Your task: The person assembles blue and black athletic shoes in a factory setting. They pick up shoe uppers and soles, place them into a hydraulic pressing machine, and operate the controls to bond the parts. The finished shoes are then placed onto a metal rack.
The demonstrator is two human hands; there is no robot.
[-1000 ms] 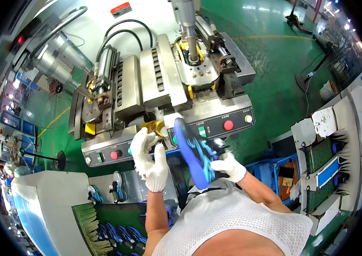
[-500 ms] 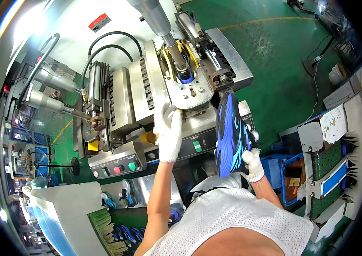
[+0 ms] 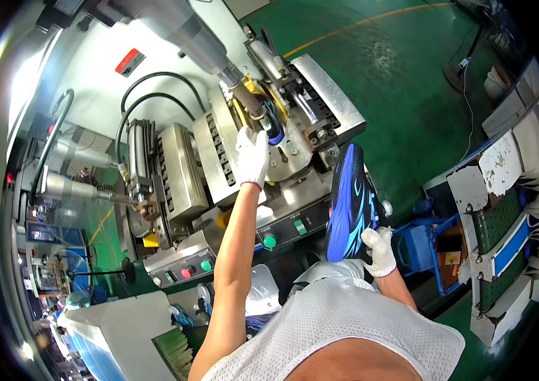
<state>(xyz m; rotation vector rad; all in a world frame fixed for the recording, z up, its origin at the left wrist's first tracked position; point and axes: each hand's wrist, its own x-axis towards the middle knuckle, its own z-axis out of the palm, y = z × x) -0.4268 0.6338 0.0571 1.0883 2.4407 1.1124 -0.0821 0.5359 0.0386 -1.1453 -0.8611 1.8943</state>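
My right hand [image 3: 379,251], in a white knit glove, grips a black and blue shoe [image 3: 347,206] at its lower end. The shoe stands on end, its blue sole facing left. My left hand [image 3: 253,156], also gloved, reaches over the metal plate of the machine [image 3: 292,152], fingers stretched out and holding nothing. Its fingertips are beside another blue shoe [image 3: 275,135], which sits in the machine between yellow-edged side pads under the grey press cylinder [image 3: 190,44]. Whether the fingertips touch that shoe I cannot tell.
A front panel carries a green button [image 3: 269,241] and a red button [image 3: 187,272]. At the left is a second press station [image 3: 177,165]. A blue crate [image 3: 431,254] and a rack with brushes [image 3: 498,222] stand at the right. More shoes [image 3: 184,316] lie below left.
My left hand has moved from the machine's front edge up and inward, beside the clamped shoe. My right hand still holds its shoe. The view has shifted slightly.
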